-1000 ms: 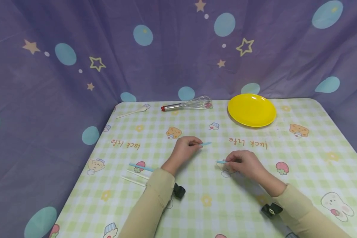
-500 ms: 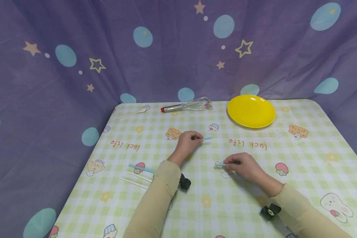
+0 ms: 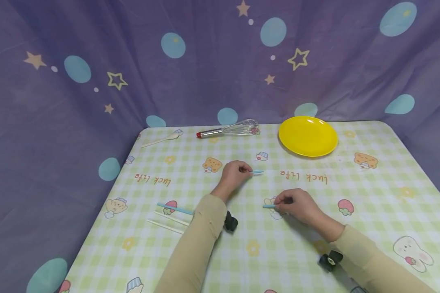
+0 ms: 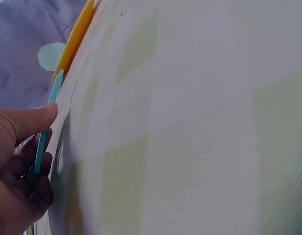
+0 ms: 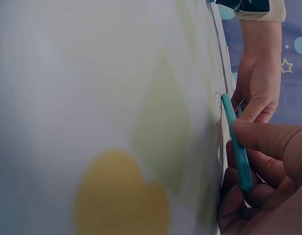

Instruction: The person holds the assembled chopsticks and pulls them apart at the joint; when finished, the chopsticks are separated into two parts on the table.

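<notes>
My left hand [image 3: 235, 177] pinches a short light-blue stick [image 4: 54, 93] between thumb and fingers, its narrower, notched end sticking out past the thumb. Closer to me and to the right, my right hand [image 3: 297, 203] grips a second short blue stick [image 5: 243, 169], rounded at its ends and pointing left toward the other hand. The two sticks are apart, both held low over the checked tablecloth. Beside my left sleeve lie a longer blue stick [image 3: 174, 208] and two thin white sticks [image 3: 165, 226], their right ends hidden by the sleeve.
At the back edge a whisk [image 3: 229, 129] with a red-tipped handle lies left of a yellow plate [image 3: 308, 136]. A pale spoon [image 3: 161, 140] rests at the back left. A purple curtain [image 3: 205, 81] hangs right behind the table.
My left hand has moved slightly forward and right with its stick. The right hand has lowered a little toward me. Both keep hold of their sticks.
</notes>
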A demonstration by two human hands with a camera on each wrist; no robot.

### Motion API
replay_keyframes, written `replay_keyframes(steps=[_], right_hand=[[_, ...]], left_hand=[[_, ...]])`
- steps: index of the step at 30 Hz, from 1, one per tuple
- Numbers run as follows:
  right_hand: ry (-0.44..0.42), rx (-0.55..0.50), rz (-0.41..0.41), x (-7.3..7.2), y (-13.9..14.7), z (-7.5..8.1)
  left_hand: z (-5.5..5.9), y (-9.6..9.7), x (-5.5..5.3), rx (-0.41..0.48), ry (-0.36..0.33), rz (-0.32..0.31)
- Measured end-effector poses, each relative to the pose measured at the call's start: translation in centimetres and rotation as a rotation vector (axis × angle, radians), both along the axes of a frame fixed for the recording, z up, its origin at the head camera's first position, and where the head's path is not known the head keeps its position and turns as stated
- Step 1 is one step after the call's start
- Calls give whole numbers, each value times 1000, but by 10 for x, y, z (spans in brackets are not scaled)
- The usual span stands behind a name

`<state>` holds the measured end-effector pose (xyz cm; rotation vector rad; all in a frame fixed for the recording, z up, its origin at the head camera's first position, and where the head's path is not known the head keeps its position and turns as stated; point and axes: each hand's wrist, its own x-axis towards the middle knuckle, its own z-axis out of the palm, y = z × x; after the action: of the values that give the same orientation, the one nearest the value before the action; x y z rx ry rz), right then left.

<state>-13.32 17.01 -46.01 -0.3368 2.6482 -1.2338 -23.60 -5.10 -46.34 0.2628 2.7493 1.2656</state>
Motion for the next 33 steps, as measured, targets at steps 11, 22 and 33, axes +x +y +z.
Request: replay_keyframes(steps=[11,22,33], right_hand=[[-4,32,29,0,-1,3],[21,80,58,-3,-1,1],[26,94,85,-4,-2,2]], left_hand=[[-4,5,-6,-131,27,28],[-4,8,-7,-179,59,40],[-2,8,-6,-194,46,58]])
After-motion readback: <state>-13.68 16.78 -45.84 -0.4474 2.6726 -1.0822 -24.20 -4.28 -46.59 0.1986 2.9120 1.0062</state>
